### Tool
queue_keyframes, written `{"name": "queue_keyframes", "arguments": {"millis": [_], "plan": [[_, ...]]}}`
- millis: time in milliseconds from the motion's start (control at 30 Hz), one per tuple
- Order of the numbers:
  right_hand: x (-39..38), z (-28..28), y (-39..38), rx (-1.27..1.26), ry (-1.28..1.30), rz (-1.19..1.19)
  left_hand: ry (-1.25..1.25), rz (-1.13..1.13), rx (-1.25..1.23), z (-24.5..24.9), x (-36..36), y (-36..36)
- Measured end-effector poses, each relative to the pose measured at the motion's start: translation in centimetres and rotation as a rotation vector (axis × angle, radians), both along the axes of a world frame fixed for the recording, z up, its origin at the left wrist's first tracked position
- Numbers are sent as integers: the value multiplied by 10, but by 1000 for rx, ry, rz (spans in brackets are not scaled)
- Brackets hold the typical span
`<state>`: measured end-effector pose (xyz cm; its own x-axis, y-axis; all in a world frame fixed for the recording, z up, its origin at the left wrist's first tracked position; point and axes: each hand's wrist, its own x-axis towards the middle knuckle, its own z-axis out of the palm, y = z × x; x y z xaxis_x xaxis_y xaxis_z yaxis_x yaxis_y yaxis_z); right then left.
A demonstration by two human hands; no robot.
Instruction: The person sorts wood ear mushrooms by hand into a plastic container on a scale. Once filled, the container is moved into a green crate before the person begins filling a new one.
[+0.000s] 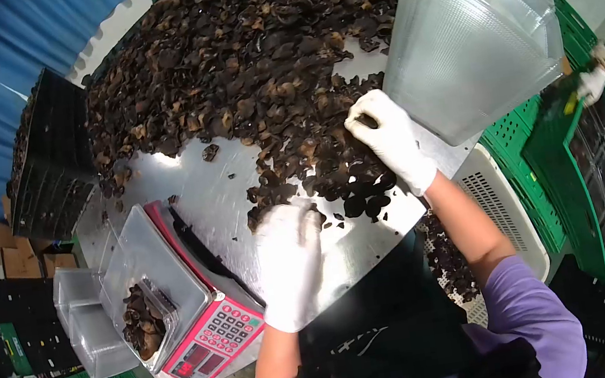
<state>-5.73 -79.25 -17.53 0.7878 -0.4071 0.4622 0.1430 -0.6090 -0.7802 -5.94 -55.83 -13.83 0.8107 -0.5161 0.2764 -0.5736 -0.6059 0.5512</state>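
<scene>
Two white-gloved hands at work. Right hand (391, 144), grip curled shut on a bunch of dark wrinkly dried mushroom pieces (245, 58), at the near edge of the big heap on the shiny metal worktop (192, 175). Left hand (290, 266) blurry, low over the worktop beside loose pieces; grip too blurry to tell. Best, probably, to grab small bunches and keep fingers tight to stop spills. By the left hand, a grey scale with red buttons (219, 336), carrying a clear plastic tray (146, 242) holding a few pieces. Up right, a stack of clear plastic trays (474, 33), near the right hand and easy to bump. Farther right, green plastic crates (548, 177) and another person's gloved hand (592, 84).
</scene>
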Motion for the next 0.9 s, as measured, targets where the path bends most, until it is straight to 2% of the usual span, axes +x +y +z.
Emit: {"name": "queue_keyframes", "arguments": {"millis": [33, 67, 100, 167, 233, 267, 300, 367, 400, 433, 500, 567, 633, 667, 700, 767, 833, 867, 900], "plan": [[-4, 3, -2, 101, -55, 40, -69, 115, 9, -3, 10, 7], [-10, 10, -1, 221, -6, 25, -130, 161, 60, -7, 20, 11], [-13, 6, -4, 350, 31, 31, -192, 205, 112, -12, 30, 14], [-16, -3, -9, 452, 93, 59, -246, 219, 136, -27, 46, 12], [-15, -5, -8, 285, 82, 2, -285, 155, 299, -31, 54, 4], [-15, -3, -8, 162, 147, -14, -181, 146, 441, -29, 55, 0], [-12, -4, -7, 40, 174, -31, -182, 142, 437, -30, 55, 0], [-1, -7, -4, -168, 293, -55, -210, 125, 406, -32, 56, 1], [5, -14, 0, -304, 217, -101, -180, 143, 338, -26, 55, 1], [8, -19, 0, -299, 220, -106, -179, 137, 342, -23, 52, 1], [17, -21, 4, -340, 166, -162, -161, 271, 18, -19, 47, 5], [12, -12, 7, -127, 81, -178, -130, 289, -319, -23, 46, 13], [2, 1, 5, -12, -47, -126, 310, 274, -793, -38, 48, 27], [-5, 6, 3, 72, -95, -79, 432, 192, -905, -42, 50, 35], [-16, 11, 2, 194, -93, -42, 431, 194, -907, -36, 49, 35], [-47, 39, -2, 714, 158, 23, 674, 376, -1020, -17, 47, 30], [-72, 40, -12, 961, 121, 88, 668, 398, -1005, -13, 55, 28], [-83, 37, -18, 965, 126, 75, 766, 379, -1057, -12, 60, 28], [-94, 25, -32, 1022, 96, 178, 865, 359, -1108, -12, 65, 27]]}}
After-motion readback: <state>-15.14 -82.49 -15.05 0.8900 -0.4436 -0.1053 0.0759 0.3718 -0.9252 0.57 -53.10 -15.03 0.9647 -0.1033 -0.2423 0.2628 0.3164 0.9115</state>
